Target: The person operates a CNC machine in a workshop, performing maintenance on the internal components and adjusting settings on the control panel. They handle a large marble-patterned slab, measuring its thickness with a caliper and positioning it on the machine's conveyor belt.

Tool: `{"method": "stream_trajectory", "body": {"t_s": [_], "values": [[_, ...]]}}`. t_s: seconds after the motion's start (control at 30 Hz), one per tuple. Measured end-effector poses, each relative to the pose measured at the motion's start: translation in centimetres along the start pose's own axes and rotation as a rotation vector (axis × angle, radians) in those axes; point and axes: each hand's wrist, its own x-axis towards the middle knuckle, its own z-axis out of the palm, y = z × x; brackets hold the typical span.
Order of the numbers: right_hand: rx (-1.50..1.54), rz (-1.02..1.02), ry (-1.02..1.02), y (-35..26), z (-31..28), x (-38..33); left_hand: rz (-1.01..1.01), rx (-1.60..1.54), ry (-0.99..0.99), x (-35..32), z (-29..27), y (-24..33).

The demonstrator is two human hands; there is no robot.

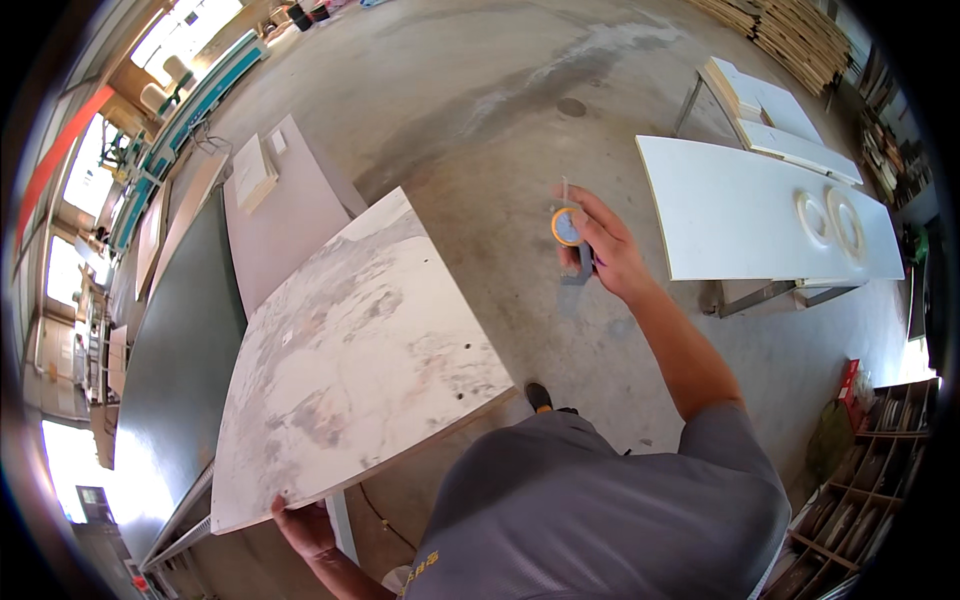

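A panel with a white and grey marble pattern [365,330] lies tilted across the left-centre, with several small dark holes near its right edge and corners. At its near left corner my left hand [305,525] grips the edge, thumb on top and fingers hidden underneath. Out over the floor to the right of the panel, my right hand [615,250] is closed round what looks like a tape measure [566,227], with a round grey face and an orange rim. A short pale strip sticks up beyond it, and a grey piece hangs below. This hand is apart from the panel.
On the right, a white board [740,210] on a metal stand bears two pale rings [846,222]. More white boards [780,110] lie behind it. A dark green panel [185,370] and a pinkish board [285,220] stretch along the left. A slotted wooden rack [850,490] stands lower right.
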Motion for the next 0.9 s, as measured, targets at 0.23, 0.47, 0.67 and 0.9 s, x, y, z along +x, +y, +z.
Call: {"method": "stream_trajectory", "body": {"t_s": [0.23,0.47,0.67,0.9], "values": [[0.029,-0.147,0.003,-4.1,3.6,2.1,0.116,0.099,-0.084,2.3,2.2,5.1],[-0.021,-0.276,-0.072,-5.4,5.0,2.8,0.236,-0.066,-0.077,4.4,3.8,6.1],[0.009,-0.328,-0.047,-5.5,7.0,3.1,0.246,-0.165,-0.069,4.8,4.9,6.3],[-0.034,-0.329,-0.098,-6.4,8.4,2.8,0.262,-0.197,-0.063,5.1,6.0,6.1]]}}
